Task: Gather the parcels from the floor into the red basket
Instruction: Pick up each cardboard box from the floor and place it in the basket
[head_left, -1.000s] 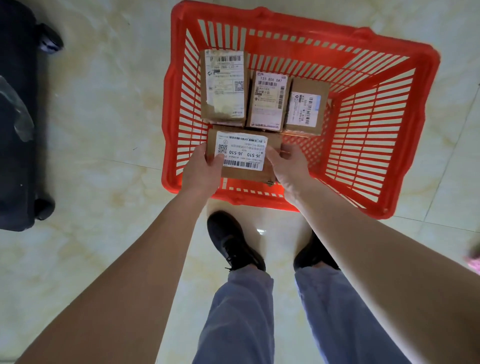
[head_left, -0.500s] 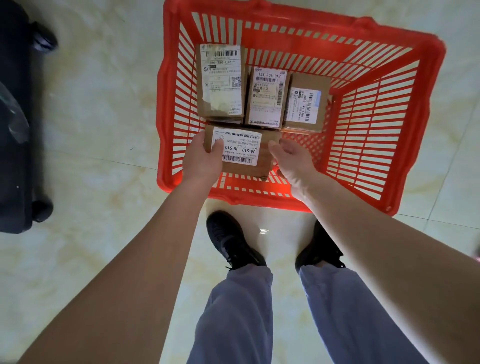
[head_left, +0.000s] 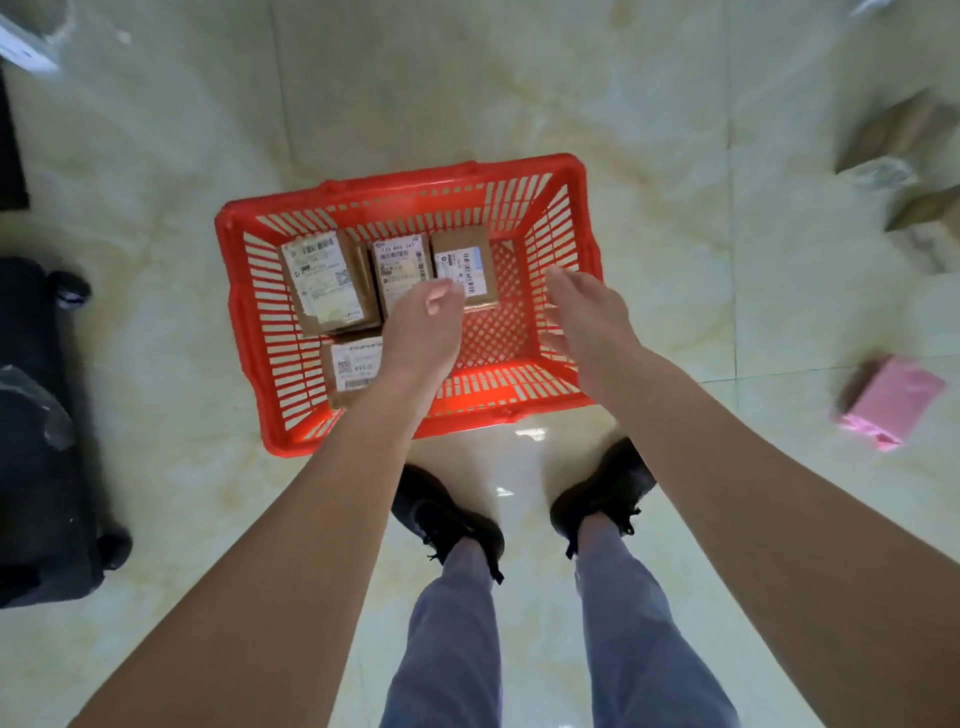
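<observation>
Here, head view: the red basket (head_left: 582, 249) stands on the tiled floor (head_left: 156, 156), holding four labelled cardboard parcels (head_left: 330, 283). Left hand (head_left: 423, 332) hangs over it, fingers loosely curled, holding nothing; right hand (head_left: 587, 312) is spread, empty. A pink parcel (head_left: 891, 400) lies well apart, rightward.

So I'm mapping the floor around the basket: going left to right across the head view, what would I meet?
Black suitcase → red basket with four labelled parcels inside → pink parcel on the floor at the right. Both hands, left and right, hover over the basket, holding nothing.
</observation>
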